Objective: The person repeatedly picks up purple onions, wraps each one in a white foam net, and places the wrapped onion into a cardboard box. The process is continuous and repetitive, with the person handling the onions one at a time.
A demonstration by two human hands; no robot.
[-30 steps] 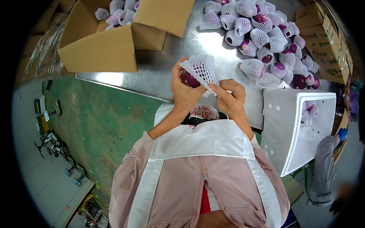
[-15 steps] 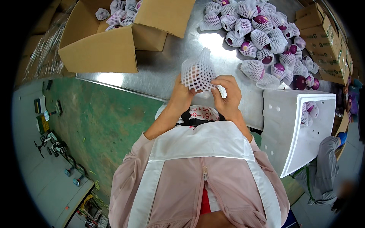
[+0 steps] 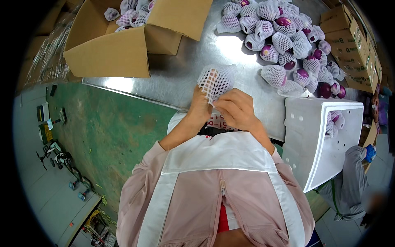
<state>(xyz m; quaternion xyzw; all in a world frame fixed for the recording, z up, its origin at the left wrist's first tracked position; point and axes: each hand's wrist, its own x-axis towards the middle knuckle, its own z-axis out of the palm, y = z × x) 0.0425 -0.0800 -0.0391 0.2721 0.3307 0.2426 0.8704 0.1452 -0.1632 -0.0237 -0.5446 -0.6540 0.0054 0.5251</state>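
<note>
A white foam net sleeve point(image 3: 217, 82) is spread over the fingers of my left hand point(image 3: 201, 101), which show through its mesh. My right hand point(image 3: 238, 106) is closed, its thumb and fingertips pinching the sleeve's near edge. No produce can be made out inside the sleeve. Both hands are above the near edge of the metal table point(image 3: 173, 82). Beyond them to the right lies a heap of round purple produce in foam nets point(image 3: 284, 43). I cannot tell its exact kind. An unfilled-looking foam net point(image 3: 290, 88) lies at the heap's near side.
An open cardboard box point(image 3: 107, 57) with netted produce point(image 3: 133, 16) stands at the far left. On the right a white foam box point(image 3: 302, 136) lies tipped, netted pieces inside. Stacked cartons point(image 3: 349, 45) are behind it. Another person's grey-clad leg point(image 3: 349, 185) is at lower right.
The sleeve has turned and folded over my left fingers, its peak lower than before. My right hand has moved left and closed in on its near edge.
</note>
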